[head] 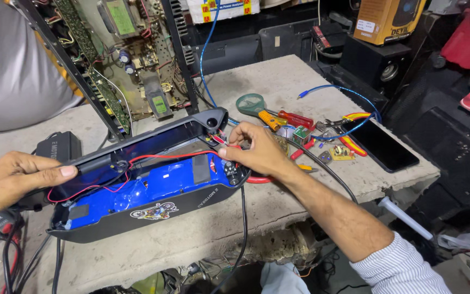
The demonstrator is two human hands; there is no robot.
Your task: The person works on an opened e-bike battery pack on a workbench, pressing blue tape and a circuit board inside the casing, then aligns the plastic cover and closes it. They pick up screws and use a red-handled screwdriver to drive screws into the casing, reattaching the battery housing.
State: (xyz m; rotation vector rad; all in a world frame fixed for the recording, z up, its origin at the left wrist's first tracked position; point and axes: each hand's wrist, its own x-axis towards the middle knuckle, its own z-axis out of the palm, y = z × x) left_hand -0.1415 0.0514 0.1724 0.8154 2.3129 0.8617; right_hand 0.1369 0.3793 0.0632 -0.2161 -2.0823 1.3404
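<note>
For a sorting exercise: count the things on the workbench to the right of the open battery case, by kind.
Magnifying glass: 1
Screwdrivers (yellow-handled, red-handled): 2
Red-and-yellow pliers: 1
Black smartphone: 1
Small circuit board: 1
Total: 6

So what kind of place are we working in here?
Most likely an electronics repair shop: an opened battery case lies on a rough bench, an exposed circuit chassis stands behind it, and screwdrivers and pliers lie scattered around.

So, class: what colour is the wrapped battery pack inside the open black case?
Bright blue battery pack, seen best in the head view, inside the black case.
</note>
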